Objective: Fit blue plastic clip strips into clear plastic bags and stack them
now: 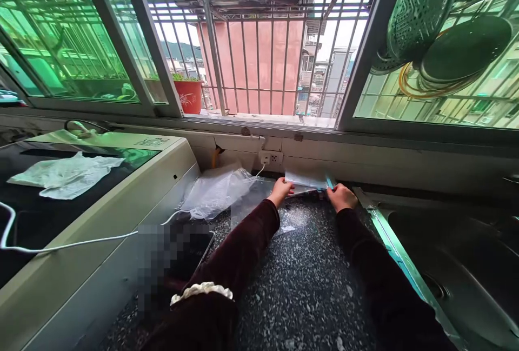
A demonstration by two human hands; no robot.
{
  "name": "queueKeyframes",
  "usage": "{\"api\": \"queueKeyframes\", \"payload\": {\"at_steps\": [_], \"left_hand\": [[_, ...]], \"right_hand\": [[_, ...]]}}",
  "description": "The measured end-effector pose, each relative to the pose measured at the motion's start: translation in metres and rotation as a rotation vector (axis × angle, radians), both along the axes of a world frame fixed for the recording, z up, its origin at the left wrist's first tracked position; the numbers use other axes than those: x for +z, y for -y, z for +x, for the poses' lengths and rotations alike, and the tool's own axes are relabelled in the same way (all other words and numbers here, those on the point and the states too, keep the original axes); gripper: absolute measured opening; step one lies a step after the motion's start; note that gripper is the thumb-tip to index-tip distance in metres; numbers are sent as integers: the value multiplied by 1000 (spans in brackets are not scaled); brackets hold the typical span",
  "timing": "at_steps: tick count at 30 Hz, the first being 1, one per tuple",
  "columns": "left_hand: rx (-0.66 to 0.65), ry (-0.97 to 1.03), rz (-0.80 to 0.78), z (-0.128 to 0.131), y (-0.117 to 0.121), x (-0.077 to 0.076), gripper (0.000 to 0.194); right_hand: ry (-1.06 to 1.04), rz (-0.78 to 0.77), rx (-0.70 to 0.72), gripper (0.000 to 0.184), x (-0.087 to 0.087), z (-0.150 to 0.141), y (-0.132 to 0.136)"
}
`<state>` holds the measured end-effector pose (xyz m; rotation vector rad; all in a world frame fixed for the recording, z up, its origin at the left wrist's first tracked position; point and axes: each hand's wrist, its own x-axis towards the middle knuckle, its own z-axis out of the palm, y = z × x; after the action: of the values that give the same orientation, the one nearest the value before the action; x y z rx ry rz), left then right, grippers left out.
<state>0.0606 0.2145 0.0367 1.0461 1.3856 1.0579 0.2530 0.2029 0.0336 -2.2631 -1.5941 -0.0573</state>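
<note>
Cloth (67, 173): white, crumpled, well left of the grip, on a black-topped appliance (93, 199).
Plastic bags (219, 191): clear, loosely heaped, just left of the grip.
Left hand (281, 191): thumb and fingers pinching the film's left end.
Film (306, 179): one piece, clear, blurred, stretched between the hands above the rear of the counter (304, 264). Judged light, soft, slippery, apt to crease or cling; best taken by opposite ends or corners, with a light pinch. Whether single sheet or folded bag, cannot be told.
Blue strip (330, 182): at the film's right end, beside the right fingers; attachment unclear.
Right hand (343, 198): fingers curled in, thumb pressed to the film's right end.
Sink (454, 264): metal, right of the grip and nearer the wearer.
</note>
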Motion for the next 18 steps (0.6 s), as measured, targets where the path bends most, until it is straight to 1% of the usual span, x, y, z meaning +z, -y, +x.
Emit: {"api": "queueKeyframes", "payload": {"at_steps": [3,5,7,9,12,13,16,18], "left_hand": [[13,-51,-1,-2,-1,-6,40],[12,-93,8,-6,1,-7,44],[4,-146,29,-12,5,-7,42],[-7,-214,62,-21,10,-5,34],[-19,-356,134,-41,15,3,18],[-16,-413,162,-49,16,6,16],[25,-593,238,-77,15,19,18],[54,-707,267,-95,13,26,22]], "right_hand": [[-13,-29,-6,33,-6,-2,-3],[-17,-43,-5,34,-8,-3,-4],[-18,-53,-3,36,-10,-4,-3],[-19,-64,0,36,-10,-5,-2],[-19,-82,10,35,-9,-7,0],[-19,-87,15,35,-8,-7,1],[-8,-72,32,35,-4,-8,6],[9,-28,57,36,-1,-11,13]]}}
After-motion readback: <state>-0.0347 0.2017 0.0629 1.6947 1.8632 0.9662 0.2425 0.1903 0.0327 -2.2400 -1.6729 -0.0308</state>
